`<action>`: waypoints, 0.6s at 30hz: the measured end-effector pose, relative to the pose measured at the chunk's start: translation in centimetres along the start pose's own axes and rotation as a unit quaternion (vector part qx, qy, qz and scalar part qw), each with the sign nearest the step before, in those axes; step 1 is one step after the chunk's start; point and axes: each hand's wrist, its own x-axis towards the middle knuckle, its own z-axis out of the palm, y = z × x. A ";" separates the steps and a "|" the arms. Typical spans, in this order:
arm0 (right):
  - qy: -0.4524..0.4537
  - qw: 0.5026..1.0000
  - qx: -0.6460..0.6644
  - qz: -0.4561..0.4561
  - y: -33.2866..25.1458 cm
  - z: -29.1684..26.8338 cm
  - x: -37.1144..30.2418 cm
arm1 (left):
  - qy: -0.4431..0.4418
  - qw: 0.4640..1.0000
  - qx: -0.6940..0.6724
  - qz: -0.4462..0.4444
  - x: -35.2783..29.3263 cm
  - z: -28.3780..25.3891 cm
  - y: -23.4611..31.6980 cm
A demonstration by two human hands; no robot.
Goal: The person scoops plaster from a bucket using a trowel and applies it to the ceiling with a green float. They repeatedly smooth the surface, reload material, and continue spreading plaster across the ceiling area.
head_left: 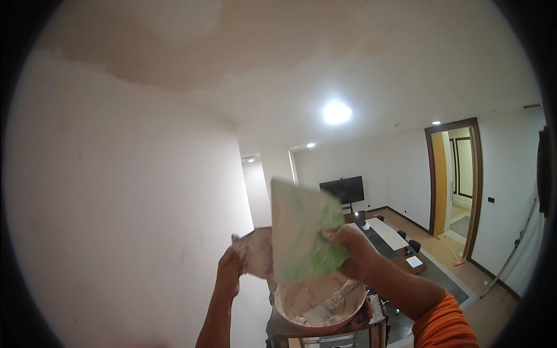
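Your right hand (357, 253) gripped one green plaster-smeared sheet (299, 232) above the basin (290, 298), long axis near upright, pointed corner up; your left hand (227, 269) grasped one plaster-coated board (257, 252), left of the basin. One caked scraper (332, 306) slanted inside the basin.

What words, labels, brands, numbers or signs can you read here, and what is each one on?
No text can be read anywhere.
Green, smeared board in the right hand: nothing legible.
Round basin: nothing legible.
Dark screen: nothing legible.
Distant white sheet: too small to tell.
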 end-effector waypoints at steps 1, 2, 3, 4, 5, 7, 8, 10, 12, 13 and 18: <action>0.011 0.997 -0.043 -0.066 -1.3 0.3 0.2 | 0.033 0.998 -0.052 -0.007 -0.6 -0.9 -0.6; 0.046 0.983 -0.051 -0.171 -1.7 -0.3 1.3 | 0.065 0.993 -0.099 -0.014 -1.4 -1.6 -1.2; 0.084 0.955 -0.059 -0.279 -2.0 -1.4 3.1 | 0.094 0.991 -0.099 -0.007 -2.4 -2.3 -1.5; 0.135 0.894 -0.170 -0.393 -1.9 -2.9 5.8 | 0.126 0.987 -0.097 0.003 -3.8 -3.0 -1.7; 0.154 0.844 -0.263 -0.442 -2.5 -3.8 8.5 | 0.158 0.985 -0.060 0.038 -5.6 -3.8 -2.1; 0.173 0.786 -0.336 -0.490 -4.2 -3.9 13.5 | 0.246 0.965 -0.017 0.087 -10.3 -4.3 -2.0; 0.171 0.789 -0.325 -0.493 -5.5 -3.4 15.2 | 0.293 0.950 -0.011 0.106 -12.5 -4.1 -1.5; 0.217 0.753 -0.292 -0.548 -7.4 -0.3 18.1 | 0.309 0.914 0.158 0.210 -16.2 -5.2 -0.5; 0.264 0.659 -0.344 -0.614 -9.5 2.4 19.8 | 0.340 0.891 0.190 0.232 -20.1 -7.5 -0.2; 0.259 0.640 -0.338 -0.640 -10.0 4.0 20.3 | 0.339 0.837 0.286 0.320 -21.7 -7.3 1.5; 0.398 0.567 -0.289 -0.661 -13.2 10.8 25.2 | 0.316 0.574 0.514 0.553 -29.2 -13.6 3.9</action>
